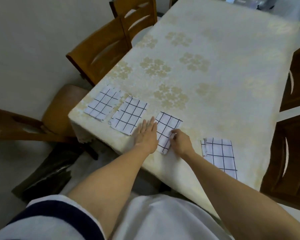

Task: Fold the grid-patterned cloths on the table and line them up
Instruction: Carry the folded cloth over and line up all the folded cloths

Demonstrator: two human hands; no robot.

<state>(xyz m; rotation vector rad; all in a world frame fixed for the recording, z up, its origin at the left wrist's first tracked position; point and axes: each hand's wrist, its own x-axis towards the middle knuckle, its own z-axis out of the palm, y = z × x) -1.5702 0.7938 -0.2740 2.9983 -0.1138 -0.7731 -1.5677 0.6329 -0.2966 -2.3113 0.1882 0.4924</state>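
Four cloths lie along the near edge of the table (215, 58). Cloth one (102, 103) and cloth two (128, 116) sit folded at about 10 o'clock from the hands, side by side with a thin gap between them. Cloth three (166, 129) lies between the hands, its long axis running from 7 to 1 o'clock, roughly parallel to the two beside it. Cloth four (219, 156) rests at 4 o'clock from it, well apart and nearer the table edge.

The left hand (146, 134) is spread flat, fingers straight, pressed on the table against the left edge of cloth three and holding nothing. The right hand (179, 142) is curled at the cloth's right edge, fingertips pinching or pressing its near corner; which, I cannot tell.

Cloth three looks folded and is probably being squared to the row. Cloth four lies nearer the right hand, which is likely the one to fetch it.
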